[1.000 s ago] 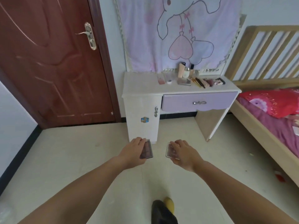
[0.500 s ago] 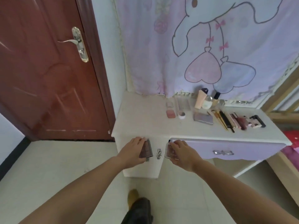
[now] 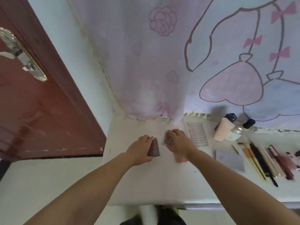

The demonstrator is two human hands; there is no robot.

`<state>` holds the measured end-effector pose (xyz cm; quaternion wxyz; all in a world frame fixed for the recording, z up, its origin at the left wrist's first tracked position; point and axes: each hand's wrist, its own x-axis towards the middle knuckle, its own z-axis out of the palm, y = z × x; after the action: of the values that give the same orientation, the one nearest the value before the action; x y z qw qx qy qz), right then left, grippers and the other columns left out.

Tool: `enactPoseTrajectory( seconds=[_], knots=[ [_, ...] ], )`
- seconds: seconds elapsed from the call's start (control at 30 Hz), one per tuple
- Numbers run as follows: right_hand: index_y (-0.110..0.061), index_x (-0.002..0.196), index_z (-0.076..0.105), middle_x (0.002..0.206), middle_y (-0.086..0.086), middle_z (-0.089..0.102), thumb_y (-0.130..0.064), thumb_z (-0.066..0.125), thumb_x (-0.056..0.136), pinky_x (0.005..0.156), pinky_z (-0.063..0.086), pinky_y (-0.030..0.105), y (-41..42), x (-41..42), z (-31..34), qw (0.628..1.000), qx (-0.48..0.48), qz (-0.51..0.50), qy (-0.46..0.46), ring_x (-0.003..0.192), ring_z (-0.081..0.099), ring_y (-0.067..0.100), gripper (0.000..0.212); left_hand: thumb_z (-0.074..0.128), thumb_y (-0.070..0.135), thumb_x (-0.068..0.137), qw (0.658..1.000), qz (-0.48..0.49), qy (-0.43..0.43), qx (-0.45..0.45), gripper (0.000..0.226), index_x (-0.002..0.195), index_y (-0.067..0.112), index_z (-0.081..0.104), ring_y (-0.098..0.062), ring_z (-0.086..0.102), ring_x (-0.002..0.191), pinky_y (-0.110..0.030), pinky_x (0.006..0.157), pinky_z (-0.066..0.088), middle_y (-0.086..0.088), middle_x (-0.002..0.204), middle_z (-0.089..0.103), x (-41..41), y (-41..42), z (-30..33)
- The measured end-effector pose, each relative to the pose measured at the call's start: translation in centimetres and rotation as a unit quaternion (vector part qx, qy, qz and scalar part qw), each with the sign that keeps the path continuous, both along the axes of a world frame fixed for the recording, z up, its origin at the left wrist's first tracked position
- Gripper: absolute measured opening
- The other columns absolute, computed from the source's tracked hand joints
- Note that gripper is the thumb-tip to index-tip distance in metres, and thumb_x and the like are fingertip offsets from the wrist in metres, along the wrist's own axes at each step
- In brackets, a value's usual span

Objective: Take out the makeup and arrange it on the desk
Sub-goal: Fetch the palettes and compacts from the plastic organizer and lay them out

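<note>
My left hand (image 3: pixel 140 149) grips a dark mauve makeup palette (image 3: pixel 154 147) over the left part of the white desk (image 3: pixel 146 184). My right hand (image 3: pixel 179 142) grips a clear-cased pink compact (image 3: pixel 166 138) just to its right, near the back of the desk. A pink item (image 3: pixel 180 159) lies partly hidden under my right wrist. Laid out to the right are a clear lash tray (image 3: pixel 197 133), a grey palette (image 3: pixel 229 161), a row of brushes and pencils (image 3: pixel 266 161), a peach tube (image 3: pixel 223 129) and a small bottle (image 3: pixel 238 129).
A brown door (image 3: pixel 40 111) with a metal handle (image 3: pixel 19 52) stands to the left of the desk. A pink cartoon curtain (image 3: pixel 178 54) hangs behind the desk and touches its back edge. The desk's front edge (image 3: pixel 162 203) is right below me.
I have walked up to the desk. Both hands, still holding their items, now hover over the desktop instead of in front of the drawer.
</note>
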<state>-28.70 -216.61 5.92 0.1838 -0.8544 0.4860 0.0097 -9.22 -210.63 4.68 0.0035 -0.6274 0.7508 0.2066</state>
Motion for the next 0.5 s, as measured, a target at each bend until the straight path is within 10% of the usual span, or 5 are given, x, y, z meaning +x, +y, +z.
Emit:
enactPoseTrajectory(
  seconds=[0.5],
  knots=[
    [-0.013, 0.138, 0.036, 0.141, 0.007, 0.038, -0.032, 0.053, 0.091, 0.107, 0.029, 0.032, -11.1, 3.3, -4.6, 0.99, 0.014, 0.134, 0.039, 0.132, 0.031, 0.025, 0.054, 0.059, 0.04, 0.082, 1.0, 0.022, 0.013, 0.008, 0.076, 0.145, 0.014, 0.025, -0.021, 0.029, 0.134, -0.029, 0.11, 0.022, -0.005, 0.146, 0.03, -1.2, -3.4, -4.5]
  ],
)
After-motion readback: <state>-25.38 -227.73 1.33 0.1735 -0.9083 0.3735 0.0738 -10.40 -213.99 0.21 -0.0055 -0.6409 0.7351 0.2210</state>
